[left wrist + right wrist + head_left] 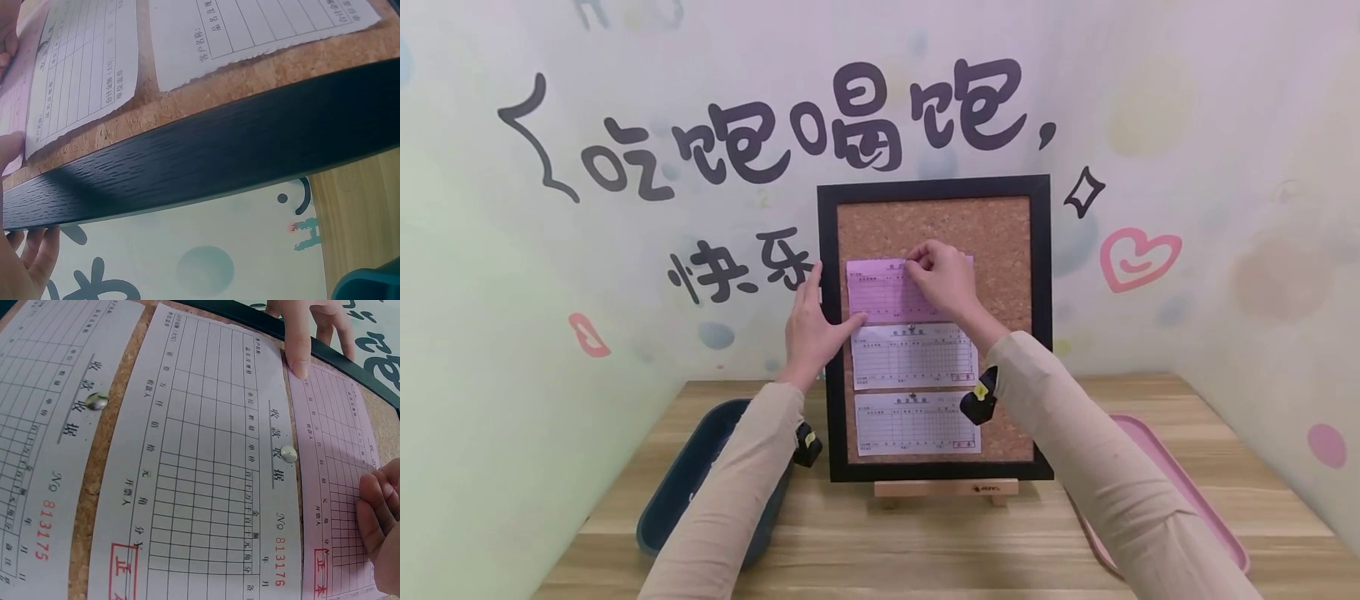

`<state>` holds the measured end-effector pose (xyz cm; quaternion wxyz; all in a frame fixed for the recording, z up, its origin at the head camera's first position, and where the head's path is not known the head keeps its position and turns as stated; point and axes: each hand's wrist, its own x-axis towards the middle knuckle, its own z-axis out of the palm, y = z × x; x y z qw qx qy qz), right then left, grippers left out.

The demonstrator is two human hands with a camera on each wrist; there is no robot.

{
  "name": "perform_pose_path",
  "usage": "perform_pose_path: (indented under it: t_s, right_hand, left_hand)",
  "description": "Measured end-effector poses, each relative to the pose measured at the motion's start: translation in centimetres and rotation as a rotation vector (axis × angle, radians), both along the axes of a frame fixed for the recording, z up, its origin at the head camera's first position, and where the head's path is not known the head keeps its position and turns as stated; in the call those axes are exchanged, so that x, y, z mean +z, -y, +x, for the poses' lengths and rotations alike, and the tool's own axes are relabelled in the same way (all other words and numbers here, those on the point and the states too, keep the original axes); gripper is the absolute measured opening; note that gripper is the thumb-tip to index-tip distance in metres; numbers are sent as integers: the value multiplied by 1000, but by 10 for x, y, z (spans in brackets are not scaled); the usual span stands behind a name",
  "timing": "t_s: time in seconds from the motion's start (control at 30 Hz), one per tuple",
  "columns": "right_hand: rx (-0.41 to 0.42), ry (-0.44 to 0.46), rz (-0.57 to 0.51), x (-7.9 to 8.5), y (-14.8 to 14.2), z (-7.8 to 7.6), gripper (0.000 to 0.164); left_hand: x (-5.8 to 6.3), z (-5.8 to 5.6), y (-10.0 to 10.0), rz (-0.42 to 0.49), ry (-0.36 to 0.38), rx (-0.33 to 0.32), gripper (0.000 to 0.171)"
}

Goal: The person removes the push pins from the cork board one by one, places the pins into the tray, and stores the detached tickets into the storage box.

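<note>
A black-framed cork board (pixel 1003 242) stands upright on the table. Across its middle lies a pink receipt slip (pixel 876 293), above two white receipt slips (pixel 887 360), each with a silver thumbtack (pixel 289 454) at its top middle. My left hand (pixel 814 333) grips the board's left edge, its thumb (pixel 299 359) pressing the pink slip's lower left corner and its fingers behind the frame. At the pink slip's top middle, my right hand (pixel 946 279) pinches thumb and forefinger together against the board. Whatever lies between those fingertips is hidden.
A small wooden stand (pixel 946 489) supports the board. On the wooden table (pixel 880 558), a dark blue tray (pixel 651 512) lies at left, partly under the left sleeve, and a pink tray (pixel 1195 492) at right. Behind rises a wall (pixel 1225 125) with painted lettering.
</note>
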<state>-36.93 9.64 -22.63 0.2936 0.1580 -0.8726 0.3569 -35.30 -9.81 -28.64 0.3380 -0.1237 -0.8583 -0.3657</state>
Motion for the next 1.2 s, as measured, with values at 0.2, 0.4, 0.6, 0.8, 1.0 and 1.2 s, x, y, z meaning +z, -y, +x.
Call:
perform_pose_path:
  t_s: [0.2,0.4,0.6,0.8,1.0,1.2]
  right_hand:
    - [7,29,0,-1,1,0,15]
    - [-13,27,22,-1,1,1,14]
    - [-3,50,35,0,1,1,13]
    - [14,45,35,-2,-2,0,13]
    - [0,21,135,3,-1,2,13]
    - [-24,30,257,14,-3,1,12]
  left_hand:
    - [-2,0,1,-2,4,4,95]
    - [-4,-2,2,-1,5,1,94]
    - [-4,-2,2,4,6,-7,94]
    - [-4,-1,1,1,11,-7,94]
    - [-3,-2,2,-1,12,1,94]
    - [-2,-2,1,-7,1,-2,94]
